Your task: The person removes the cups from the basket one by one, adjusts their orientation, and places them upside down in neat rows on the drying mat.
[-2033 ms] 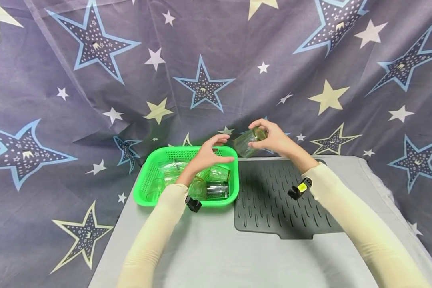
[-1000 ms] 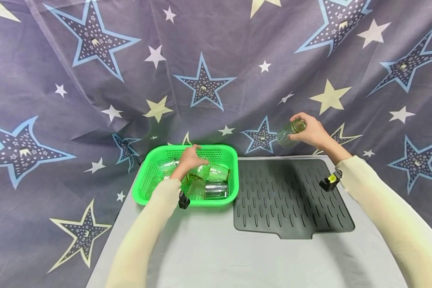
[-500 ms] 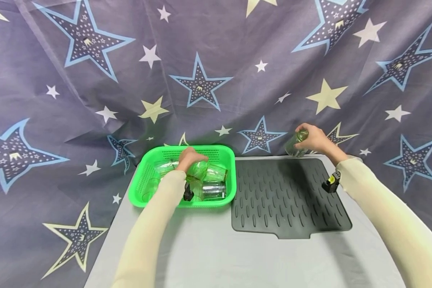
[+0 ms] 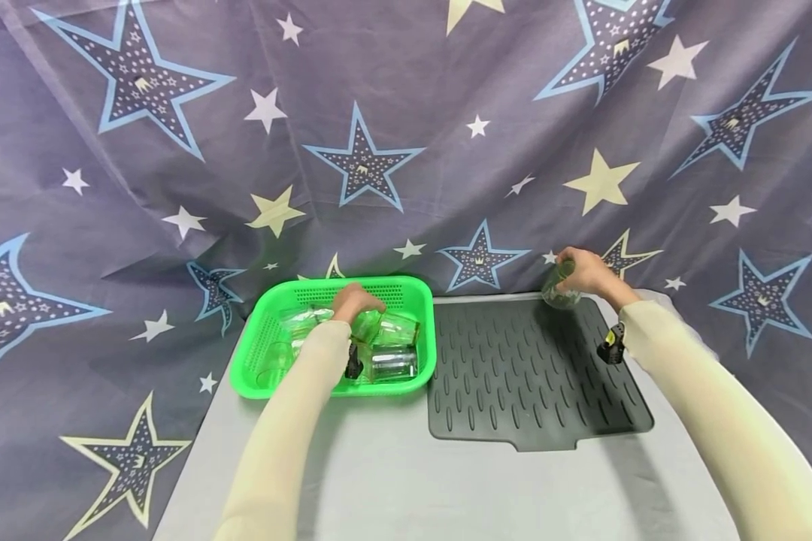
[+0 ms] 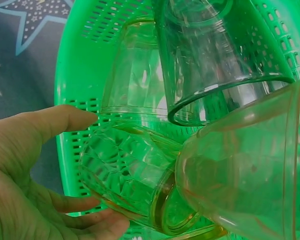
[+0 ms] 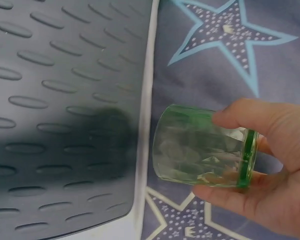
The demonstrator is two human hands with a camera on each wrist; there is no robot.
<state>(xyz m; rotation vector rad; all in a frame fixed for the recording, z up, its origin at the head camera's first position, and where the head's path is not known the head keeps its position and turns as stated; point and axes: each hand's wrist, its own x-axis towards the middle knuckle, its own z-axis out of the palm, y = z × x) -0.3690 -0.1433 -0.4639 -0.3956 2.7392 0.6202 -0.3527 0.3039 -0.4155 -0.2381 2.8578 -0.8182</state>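
Note:
My right hand (image 4: 585, 272) grips a pale green drinking glass (image 6: 202, 147) near its thick base. The glass is held mouth down over the far right corner of the dark ribbed mat (image 4: 487, 368); the right wrist view shows its rim a little way from the mat. My left hand (image 4: 355, 302) reaches into the green plastic basket (image 4: 426, 300). There its thumb and fingers (image 5: 97, 220) curl round a faceted greenish glass (image 5: 127, 167) lying on its side, thumb at one side and fingers at the other. The sleeve hides part of the basket in the head view.
Other glasses crowd the basket: a clear greyish tumbler (image 5: 215, 60), an amber-tinted one (image 5: 240, 165) and several more. Basket and mat stand side by side on a pale cloth-covered table (image 4: 406, 481). A star-patterned curtain (image 4: 392, 68) hangs right behind them.
My right hand has carried its glass rightward from beside the basket, then lowered it toward the mat's far corner. My left hand has gone down into the basket to the faceted glass.

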